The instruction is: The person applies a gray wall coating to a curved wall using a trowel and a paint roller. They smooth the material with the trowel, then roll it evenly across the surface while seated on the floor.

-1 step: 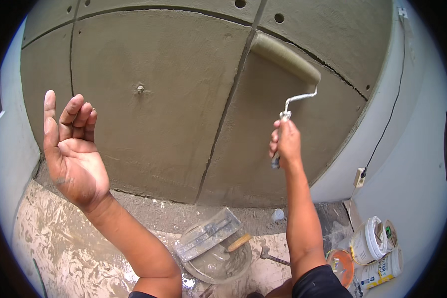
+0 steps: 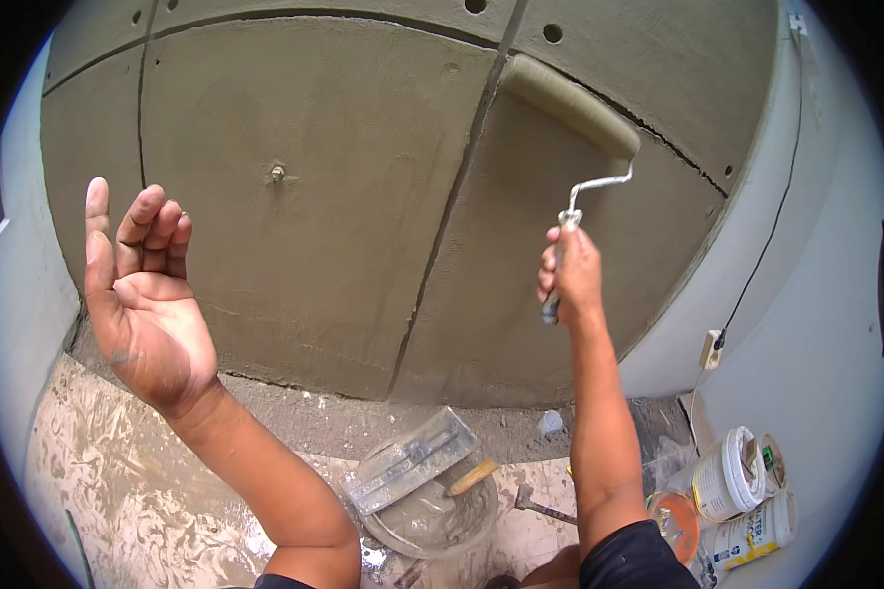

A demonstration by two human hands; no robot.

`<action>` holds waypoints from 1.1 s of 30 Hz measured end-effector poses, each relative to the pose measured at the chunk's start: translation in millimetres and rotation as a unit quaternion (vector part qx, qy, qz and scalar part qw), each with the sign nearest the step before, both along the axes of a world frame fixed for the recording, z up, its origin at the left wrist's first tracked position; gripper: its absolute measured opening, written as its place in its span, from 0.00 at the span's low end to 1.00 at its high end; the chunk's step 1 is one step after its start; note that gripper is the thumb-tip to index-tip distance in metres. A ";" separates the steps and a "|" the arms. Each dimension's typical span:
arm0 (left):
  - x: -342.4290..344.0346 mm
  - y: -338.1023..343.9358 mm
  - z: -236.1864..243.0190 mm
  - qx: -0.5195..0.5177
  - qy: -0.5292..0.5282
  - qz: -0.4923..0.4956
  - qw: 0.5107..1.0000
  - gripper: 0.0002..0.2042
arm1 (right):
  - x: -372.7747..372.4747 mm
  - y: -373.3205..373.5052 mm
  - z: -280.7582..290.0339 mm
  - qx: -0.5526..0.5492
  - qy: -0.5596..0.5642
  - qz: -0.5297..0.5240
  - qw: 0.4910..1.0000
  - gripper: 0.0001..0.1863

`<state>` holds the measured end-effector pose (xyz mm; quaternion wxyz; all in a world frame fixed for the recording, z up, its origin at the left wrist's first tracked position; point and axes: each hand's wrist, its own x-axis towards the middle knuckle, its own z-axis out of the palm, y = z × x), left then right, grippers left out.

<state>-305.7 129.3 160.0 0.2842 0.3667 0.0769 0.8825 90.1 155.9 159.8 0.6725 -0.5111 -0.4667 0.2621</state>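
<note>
My right hand (image 2: 572, 270) grips the handle of a paint roller with a bent white frame. Its long sleeve (image 2: 572, 108) lies on the right grey plastered wall panel (image 2: 550, 344), just below a dark horizontal groove. My left hand (image 2: 147, 294) is raised at the left, palm up, fingers slightly curled and apart, with nothing in it. Behind it is the left wall panel (image 2: 334, 226), which has a small metal fitting (image 2: 277, 173). Below, a round basin (image 2: 422, 530) of grey mix holds a flat steel trowel (image 2: 403, 461) and a wooden-handled tool (image 2: 471, 479).
White buckets (image 2: 717, 476) and an orange-rimmed container (image 2: 692, 520) stand at the lower right. A socket strip (image 2: 712, 350) with a hanging cable is on the pale right wall (image 2: 805, 393). A hammer-like tool (image 2: 530, 506) lies on the smeared floor sheeting (image 2: 118, 471).
My right hand and the roller have moved slightly up and to the right along the panel. My left hand has barely moved.
</note>
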 end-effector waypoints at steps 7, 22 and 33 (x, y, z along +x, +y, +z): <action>3.8 -2.4 10.2 0.027 0.003 -0.005 1.000 0.27 | 48.3 -41.7 15.6 0.036 -0.013 -0.044 0.998 0.21; -2.0 -0.9 13.1 0.085 0.103 -0.016 0.991 0.24 | 126.9 -57.8 -103.6 -0.169 -0.049 -0.121 0.977 0.27; 22.4 -17.3 42.3 0.085 0.164 -0.046 0.982 0.28 | 151.0 -85.8 -336.8 -0.170 -0.148 -0.117 0.967 0.27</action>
